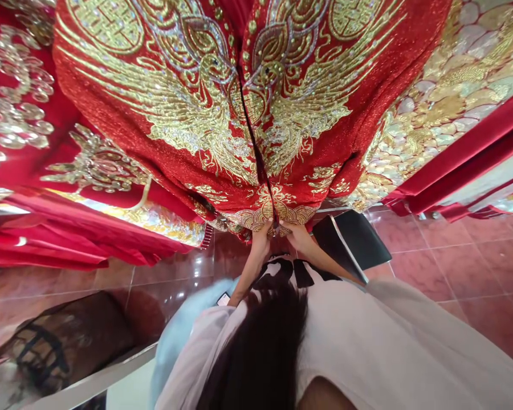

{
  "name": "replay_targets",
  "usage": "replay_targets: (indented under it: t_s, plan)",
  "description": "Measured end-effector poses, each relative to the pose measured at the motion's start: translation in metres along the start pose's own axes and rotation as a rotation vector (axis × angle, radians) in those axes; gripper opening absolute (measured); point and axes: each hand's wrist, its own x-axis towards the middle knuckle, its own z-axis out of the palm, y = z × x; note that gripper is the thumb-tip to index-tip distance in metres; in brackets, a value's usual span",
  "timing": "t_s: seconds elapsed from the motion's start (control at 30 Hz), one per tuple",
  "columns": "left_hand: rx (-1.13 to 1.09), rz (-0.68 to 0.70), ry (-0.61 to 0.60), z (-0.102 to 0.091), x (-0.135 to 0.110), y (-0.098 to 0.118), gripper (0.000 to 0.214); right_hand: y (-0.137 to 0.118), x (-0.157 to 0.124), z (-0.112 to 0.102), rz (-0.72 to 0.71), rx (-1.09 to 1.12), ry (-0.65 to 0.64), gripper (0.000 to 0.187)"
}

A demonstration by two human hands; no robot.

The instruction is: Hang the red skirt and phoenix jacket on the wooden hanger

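Observation:
A glittery red jacket with gold phoenix embroidery and beadwork hangs in front of me, its front split by a narrow dark gap. At the bottom of that split, my left hand pinches the lower hem from the left side. Close beside it, my right hand grips the hem on the right side of the split. Both hands are closed, and the fingertips are partly hidden by the cloth. A fan-patterned gold border runs along the hem just above my fingers.
Other embroidered garments hang on both sides, including a red one with clear beads and a pearly gold one. A black box-like object stands right of my hands. A brown bag lies at lower left on the tiled floor.

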Motion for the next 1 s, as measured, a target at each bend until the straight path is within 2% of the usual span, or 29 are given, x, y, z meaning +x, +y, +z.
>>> replay_targets:
  t_s: [0.2,0.43,0.63,0.8,1.0]
  plan:
    - [-0.112,0.048,-0.052,0.01,-0.004,-0.002,0.048,-0.006,-0.001,0.001,0.097,-0.018,-0.035,0.024]
    - [-0.13,0.058,-0.056,0.014,-0.005,-0.005,0.053,-0.008,-0.002,0.0,0.127,-0.012,-0.029,0.026]
    - [-0.097,0.124,-0.043,0.012,-0.006,-0.005,0.055,-0.006,0.0,0.001,0.139,-0.006,-0.012,0.03]
    - [-0.038,0.17,-0.016,0.008,-0.005,-0.006,0.058,0.0,0.007,0.0,0.158,-0.016,0.026,0.025]
    - [0.024,0.155,0.0,0.003,-0.001,-0.008,0.046,0.007,0.018,-0.003,0.223,-0.087,0.033,0.018]
